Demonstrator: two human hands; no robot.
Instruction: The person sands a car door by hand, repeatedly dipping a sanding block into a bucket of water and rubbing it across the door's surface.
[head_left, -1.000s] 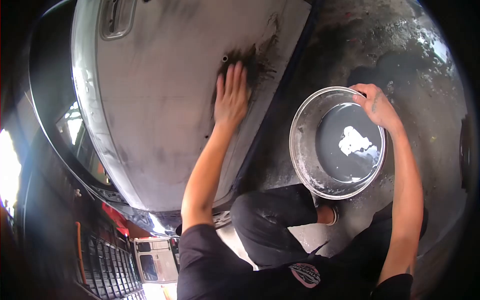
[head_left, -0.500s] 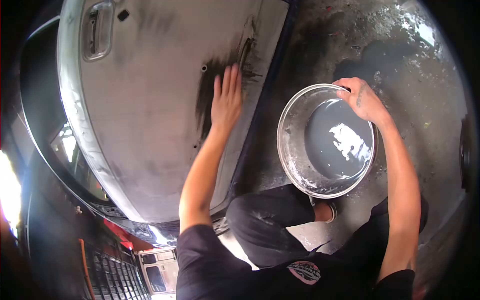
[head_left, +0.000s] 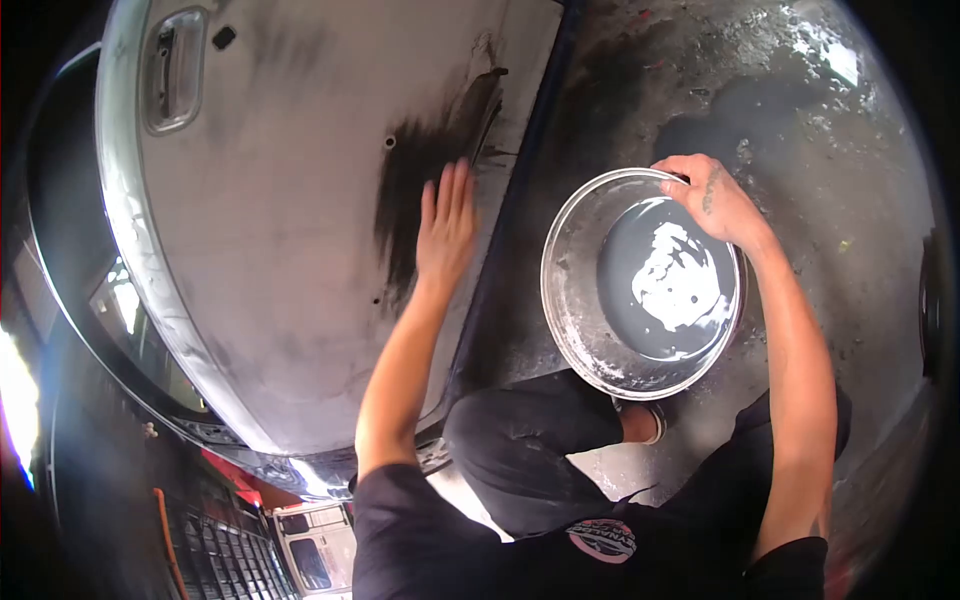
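Observation:
My left hand (head_left: 445, 230) lies flat, fingers straight, on a grey sanded car door panel (head_left: 290, 250), just below a dark wet smear (head_left: 425, 150). Whatever may be under the palm is hidden. My right hand (head_left: 712, 200) grips the far rim of a round metal basin (head_left: 568, 320), which stands on the ground and holds cloudy grey water (head_left: 680, 290) with a bright reflection.
The door has an empty handle recess (head_left: 172, 68) and a small hole (head_left: 390, 142). A dark sill edge (head_left: 510, 240) runs between door and basin. The concrete ground (head_left: 830, 140) is wet with puddles. My bent knee in dark trousers (head_left: 530, 440) is just below the basin.
My left hand has slid down the door panel, leaving a longer dark wet streak above it. The right hand keeps its hold on the basin rim; the water surface has shifted.

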